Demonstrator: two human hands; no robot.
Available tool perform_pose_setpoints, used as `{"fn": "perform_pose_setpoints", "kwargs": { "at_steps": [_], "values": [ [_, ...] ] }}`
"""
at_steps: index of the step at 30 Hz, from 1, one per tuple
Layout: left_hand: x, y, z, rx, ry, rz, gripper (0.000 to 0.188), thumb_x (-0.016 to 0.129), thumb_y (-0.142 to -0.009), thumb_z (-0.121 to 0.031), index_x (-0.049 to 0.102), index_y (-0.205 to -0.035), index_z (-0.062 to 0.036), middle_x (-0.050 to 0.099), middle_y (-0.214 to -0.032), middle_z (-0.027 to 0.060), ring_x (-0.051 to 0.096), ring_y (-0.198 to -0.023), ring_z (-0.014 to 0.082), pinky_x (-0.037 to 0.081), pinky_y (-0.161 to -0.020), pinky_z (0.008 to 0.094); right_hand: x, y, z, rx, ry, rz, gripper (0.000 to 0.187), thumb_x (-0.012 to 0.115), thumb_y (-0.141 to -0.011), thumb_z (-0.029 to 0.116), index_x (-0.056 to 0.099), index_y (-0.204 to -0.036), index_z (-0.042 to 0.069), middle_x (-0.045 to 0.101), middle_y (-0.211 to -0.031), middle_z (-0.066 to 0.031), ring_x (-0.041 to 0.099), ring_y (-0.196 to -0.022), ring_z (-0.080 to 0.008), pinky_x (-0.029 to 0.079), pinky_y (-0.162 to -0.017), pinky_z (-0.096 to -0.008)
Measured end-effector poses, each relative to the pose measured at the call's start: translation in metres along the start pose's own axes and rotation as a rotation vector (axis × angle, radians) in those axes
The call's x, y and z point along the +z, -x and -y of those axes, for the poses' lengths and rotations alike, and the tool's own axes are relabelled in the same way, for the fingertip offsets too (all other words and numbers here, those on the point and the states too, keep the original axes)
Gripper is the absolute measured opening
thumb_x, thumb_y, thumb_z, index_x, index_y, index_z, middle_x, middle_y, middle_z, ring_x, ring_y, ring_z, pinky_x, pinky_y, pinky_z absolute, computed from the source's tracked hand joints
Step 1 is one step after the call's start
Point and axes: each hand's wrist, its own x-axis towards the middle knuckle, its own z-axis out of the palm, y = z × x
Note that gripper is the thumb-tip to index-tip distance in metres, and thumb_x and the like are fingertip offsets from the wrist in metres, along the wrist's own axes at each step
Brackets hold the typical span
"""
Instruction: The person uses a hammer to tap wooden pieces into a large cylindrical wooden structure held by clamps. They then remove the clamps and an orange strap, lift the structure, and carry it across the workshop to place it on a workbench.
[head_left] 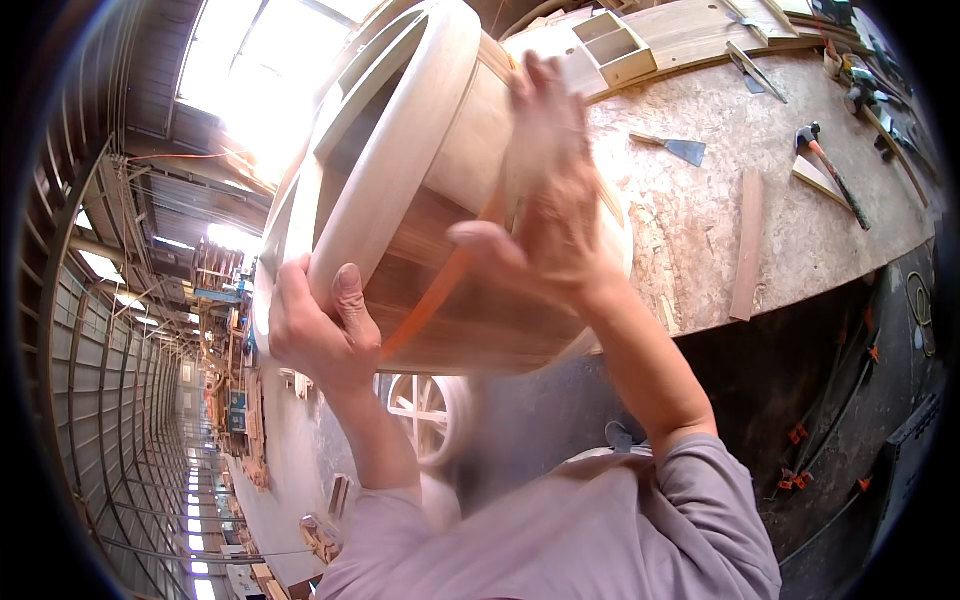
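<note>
A large, round, drum-like piece of woodwork (470, 300) stands tilted in front of me, with a pale rounded rim (408, 165) and darker reddish staves on its side. My left hand (325, 320) grips the rim's lower end, thumb on the near face and fingers around the edge. An orange strap (430, 300) runs slantwise across the staves and passes beneath my right hand (550, 190). That hand is blurred by motion, its fingers stretched upward and thumb apart, against the drum's side. Whether something thin lies under its palm is hidden.
On the workbench (690, 230) at right lie a putty knife (680, 148), a wood strip (748, 245) and a hammer (833, 175). A small wooden box (625, 55) sits at the back. Another round spoked wooden frame (430, 415) stands below; clamps (797, 480) lie lower right.
</note>
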Motion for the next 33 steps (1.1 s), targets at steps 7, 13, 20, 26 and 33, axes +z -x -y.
{"fn": "perform_pose_setpoints", "kwargs": {
  "at_steps": [7,13,20,26,33],
  "values": [
    [0.002,-0.001,0.002,0.018,0.011,-0.029,0.053,0.055,-0.093,-0.054,0.062,-0.099,-0.0016,0.063,-0.081,0.016,0.062,-0.072,0.0381,0.047,-0.061,0.0444,-0.05,0.05,-0.013,0.549,-0.029,0.19,0.033,0.066,-0.091,0.021,0.058,-0.113,-0.002,0.065,-0.097,-0.0169,0.065,-0.085,-0.0273,0.053,-0.075,-0.0376],
    [0.001,0.001,0.001,0.023,0.06,-0.033,0.051,0.059,-0.091,-0.051,0.062,-0.101,-0.0011,0.063,-0.084,0.0163,0.062,-0.074,0.0383,0.048,-0.062,0.0436,-0.079,0.122,-0.033,1.125,-0.674,0.494,0.009,0.06,-0.095,0.007,0.053,-0.094,0.002,0.057,-0.07,-0.003,0.055,-0.058,-0.01,0.045,-0.053,-0.023],
    [-0.004,-0.002,0.006,0.13,0.025,0.002,0.05,0.063,-0.089,-0.049,0.061,-0.106,-0.0024,0.063,-0.088,0.0138,0.063,-0.077,0.0365,0.048,-0.065,0.0434,-0.142,0.258,0.029,0.596,0.382,1.274,0.017,0.059,-0.096,0.016,0.057,-0.102,0.001,0.064,-0.103,-0.0114,0.063,-0.066,-0.0221,0.052,-0.062,-0.0372],
    [-0.004,0.007,0.02,0.151,0.015,0.053,0.056,0.074,-0.082,-0.044,0.058,-0.121,-0.008,0.067,-0.101,0.0137,0.067,-0.087,0.0346,0.054,-0.071,0.0435,-0.191,0.177,0.07,0.564,-0.387,-0.046,0.019,0.053,-0.099,0.023,0.058,-0.101,0.004,0.057,-0.084,-0.0056,0.061,-0.08,-0.0197,0.035,-0.099,-0.0443],
    [-0.021,0.019,0.097,0.379,0.197,-0.047,0.07,0.075,-0.077,-0.054,0.059,-0.126,-0.0081,0.067,-0.106,0.0116,0.069,-0.091,0.0327,0.057,-0.078,0.0429,-0.065,0.107,0.176,0.433,-1.142,-0.261,0.019,0.051,-0.096,0.025,0.049,-0.082,0.013,0.033,-0.058,0.0041,0.03,-0.049,-0.0095,0.031,-0.061,-0.0306]
  ]
}}
